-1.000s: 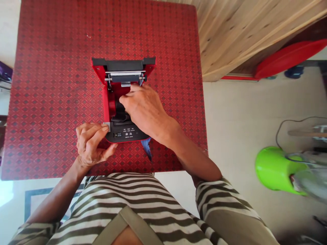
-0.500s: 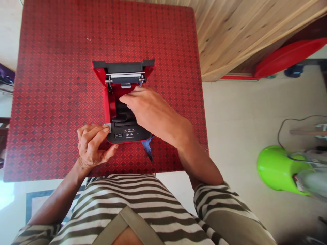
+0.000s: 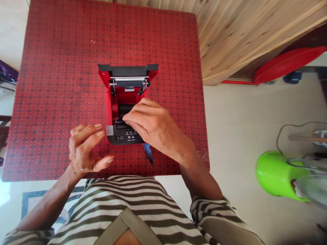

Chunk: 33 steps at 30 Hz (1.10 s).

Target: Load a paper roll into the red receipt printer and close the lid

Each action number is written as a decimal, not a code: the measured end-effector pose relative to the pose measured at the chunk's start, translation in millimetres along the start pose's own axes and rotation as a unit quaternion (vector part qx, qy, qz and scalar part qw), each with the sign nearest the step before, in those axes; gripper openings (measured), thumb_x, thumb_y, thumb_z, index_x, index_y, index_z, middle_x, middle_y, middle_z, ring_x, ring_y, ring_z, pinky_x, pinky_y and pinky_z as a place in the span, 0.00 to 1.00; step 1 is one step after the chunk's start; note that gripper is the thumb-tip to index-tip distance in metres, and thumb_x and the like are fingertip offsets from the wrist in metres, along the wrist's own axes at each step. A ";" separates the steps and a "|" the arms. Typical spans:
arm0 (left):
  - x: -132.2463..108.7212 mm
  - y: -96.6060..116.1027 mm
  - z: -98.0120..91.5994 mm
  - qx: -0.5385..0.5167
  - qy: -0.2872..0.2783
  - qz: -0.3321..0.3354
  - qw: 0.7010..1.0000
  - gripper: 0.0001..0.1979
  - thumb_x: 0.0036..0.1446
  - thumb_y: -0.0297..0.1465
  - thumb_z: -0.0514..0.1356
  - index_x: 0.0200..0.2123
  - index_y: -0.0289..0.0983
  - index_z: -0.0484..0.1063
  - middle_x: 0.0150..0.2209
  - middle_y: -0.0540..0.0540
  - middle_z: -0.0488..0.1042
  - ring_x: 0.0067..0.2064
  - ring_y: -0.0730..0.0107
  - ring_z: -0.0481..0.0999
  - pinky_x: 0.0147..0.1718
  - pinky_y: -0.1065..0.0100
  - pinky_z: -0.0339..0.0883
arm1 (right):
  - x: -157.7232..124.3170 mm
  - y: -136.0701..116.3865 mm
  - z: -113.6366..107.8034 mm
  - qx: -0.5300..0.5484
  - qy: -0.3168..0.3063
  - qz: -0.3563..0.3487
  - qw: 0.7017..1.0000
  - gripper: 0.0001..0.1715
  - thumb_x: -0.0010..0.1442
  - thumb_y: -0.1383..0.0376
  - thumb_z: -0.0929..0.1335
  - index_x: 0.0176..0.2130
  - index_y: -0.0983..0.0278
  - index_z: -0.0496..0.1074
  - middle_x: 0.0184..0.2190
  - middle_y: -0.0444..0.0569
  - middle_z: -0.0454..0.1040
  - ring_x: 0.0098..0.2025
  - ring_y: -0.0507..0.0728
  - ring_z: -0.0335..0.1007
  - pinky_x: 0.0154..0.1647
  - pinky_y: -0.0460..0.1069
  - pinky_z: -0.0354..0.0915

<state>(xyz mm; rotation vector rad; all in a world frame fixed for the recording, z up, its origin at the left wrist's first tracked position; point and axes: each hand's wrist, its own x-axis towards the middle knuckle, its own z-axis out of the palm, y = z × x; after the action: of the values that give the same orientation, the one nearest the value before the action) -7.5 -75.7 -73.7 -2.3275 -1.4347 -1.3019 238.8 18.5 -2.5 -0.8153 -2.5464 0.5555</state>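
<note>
Red and black plastic makes up the small printer (image 3: 125, 97) that sits on the red patterned table (image 3: 61, 85) before me. Its lid (image 3: 129, 71) stands up at the back, and I see a dark roller (image 3: 130, 83) by the lid. My right hand (image 3: 154, 122) comes over the printer's right side and into its open middle. Finger and thumb are close together at a black flap (image 3: 119, 121) inside the printer, but I cannot tell if they pinch it. My left hand (image 3: 85, 146) is just left of the printer, empty and not touching it, thumb spread wide from its bent fingers. Grey tape (image 3: 109, 130) covers the printer's front left corner. A pointy blue scrap (image 3: 148, 153) pokes out at the printer's front. Far right of the printer, a green bucket (image 3: 270, 175) is on the floor.
</note>
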 end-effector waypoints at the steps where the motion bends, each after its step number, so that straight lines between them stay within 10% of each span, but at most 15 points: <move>1: 10.0 -2.2 -4.3 -0.004 0.023 0.014 1.000 0.30 0.68 0.58 0.57 0.57 0.41 0.73 0.48 0.40 0.80 0.47 0.57 0.83 0.44 0.54 0.80 | -3.9 -2.5 3.0 -0.014 0.028 0.005 0.999 0.14 0.76 0.71 0.65 0.43 0.66 0.82 0.41 0.53 0.82 0.44 0.59 0.72 0.51 0.56 0.71; 6: 93.7 -18.9 -9.0 0.065 -0.039 0.043 0.996 0.37 0.75 0.52 0.53 0.72 0.30 0.63 0.68 0.32 0.71 0.71 0.50 0.69 0.71 0.45 0.63 | -23.9 -14.5 24.9 -0.098 0.156 -0.003 0.983 0.14 0.74 0.73 0.66 0.45 0.61 0.81 0.41 0.50 0.81 0.43 0.58 0.71 0.42 0.55 0.70; 11: 140.1 -30.6 10.5 0.006 -0.162 0.014 0.987 0.36 0.80 0.48 0.41 0.74 0.24 0.54 0.64 0.35 0.72 0.69 0.48 0.72 0.64 0.40 0.63 | -36.1 -22.8 38.8 -0.163 0.217 -0.024 0.962 0.12 0.71 0.76 0.69 0.46 0.64 0.81 0.41 0.50 0.83 0.43 0.58 0.74 0.39 0.54 0.71; 15: 114.2 -18.5 6.9 -0.053 -0.166 0.011 0.985 0.29 0.80 0.44 0.46 0.71 0.31 0.64 0.59 0.37 0.79 0.60 0.57 0.79 0.62 0.52 0.69 | -40.7 -27.2 38.7 -0.180 0.213 -0.016 0.960 0.12 0.70 0.75 0.70 0.47 0.62 0.81 0.41 0.50 0.83 0.44 0.58 0.74 0.40 0.53 0.71; 22: 52.9 1.2 -0.2 -0.031 -0.178 0.076 0.981 0.35 0.73 0.53 0.56 0.72 0.38 0.66 0.64 0.35 0.77 0.69 0.46 0.75 0.71 0.48 0.62 | -41.3 -27.0 38.4 -0.170 0.214 -0.015 0.962 0.10 0.73 0.73 0.68 0.47 0.64 0.81 0.40 0.50 0.84 0.39 0.56 0.74 0.40 0.53 0.71; 33: 46.9 -1.1 3.3 -0.008 -0.182 0.075 0.980 0.42 0.65 0.58 0.64 0.74 0.45 0.62 0.64 0.37 0.77 0.67 0.42 0.77 0.70 0.43 0.60 | -42.9 -26.3 45.0 -0.138 0.201 0.019 0.970 0.13 0.73 0.73 0.67 0.50 0.60 0.80 0.41 0.49 0.84 0.42 0.58 0.76 0.43 0.55 0.71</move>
<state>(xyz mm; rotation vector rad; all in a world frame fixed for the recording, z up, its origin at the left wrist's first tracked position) 2.3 -41.7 -42.7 -2.7310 -1.2997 -0.8842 236.9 -38.6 -38.4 -0.9625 -2.2566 0.0324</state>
